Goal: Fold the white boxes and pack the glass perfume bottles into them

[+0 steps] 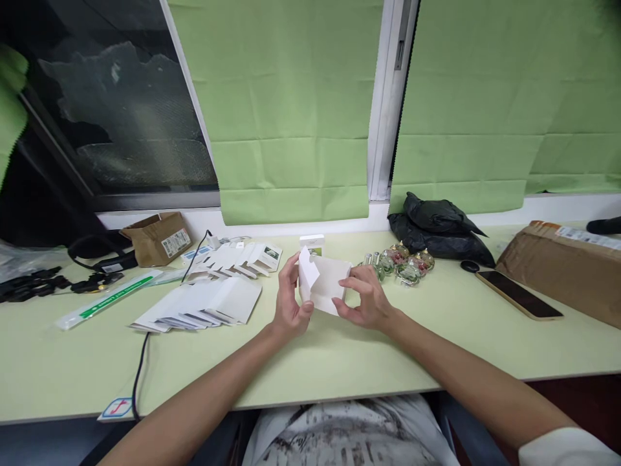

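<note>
Both my hands hold a small white cardboard box (pixel 326 283) above the middle of the pale green table (pixel 310 369). My left hand (pixel 290 299) grips its left end, where an end flap stands open. My right hand (pixel 365 299) pinches its right end with fingers curled. To the left lies a fanned stack of flat white box blanks (pixel 204 305), with a second row of folded blanks (pixel 237 257) behind it. A small upright white box (pixel 312 244) stands just beyond my hands. A cluster of small glass bottles (pixel 402 264) sits to the right of it.
A dark phone (pixel 518 294) lies on the right, beside a brown cardboard parcel (pixel 567 268) and a black plastic bag (pixel 439 230). At the left are an open brown carton (pixel 158 238), black cables and clips (pixel 58 278), a long green-printed packet (pixel 109 299). Green blinds cover the window behind.
</note>
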Action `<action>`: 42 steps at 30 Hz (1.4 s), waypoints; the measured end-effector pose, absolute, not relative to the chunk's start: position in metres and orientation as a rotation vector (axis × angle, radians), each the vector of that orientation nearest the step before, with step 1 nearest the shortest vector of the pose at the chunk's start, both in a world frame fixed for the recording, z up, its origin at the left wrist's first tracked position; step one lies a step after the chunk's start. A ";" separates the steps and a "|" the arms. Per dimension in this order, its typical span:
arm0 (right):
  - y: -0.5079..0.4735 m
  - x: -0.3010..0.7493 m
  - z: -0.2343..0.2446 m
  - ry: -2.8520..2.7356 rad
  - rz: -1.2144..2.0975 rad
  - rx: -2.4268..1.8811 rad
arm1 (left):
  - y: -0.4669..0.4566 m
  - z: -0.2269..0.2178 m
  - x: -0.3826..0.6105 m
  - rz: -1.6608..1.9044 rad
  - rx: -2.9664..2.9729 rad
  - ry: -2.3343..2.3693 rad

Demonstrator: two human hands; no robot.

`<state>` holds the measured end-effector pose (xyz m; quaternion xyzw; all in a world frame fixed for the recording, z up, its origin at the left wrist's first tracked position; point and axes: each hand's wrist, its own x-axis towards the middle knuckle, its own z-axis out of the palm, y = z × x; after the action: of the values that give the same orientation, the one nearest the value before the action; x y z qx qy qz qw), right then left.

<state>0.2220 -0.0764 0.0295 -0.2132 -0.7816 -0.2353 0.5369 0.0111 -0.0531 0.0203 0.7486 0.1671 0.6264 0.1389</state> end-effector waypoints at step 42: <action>-0.078 0.224 0.028 -1.868 -0.521 -0.506 | -0.064 0.017 0.019 1.781 1.976 0.435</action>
<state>0.2242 -0.0778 0.0279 -0.2128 -0.7853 -0.2192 0.5385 0.0195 -0.0639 0.0169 0.7149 0.1573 0.6443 0.2214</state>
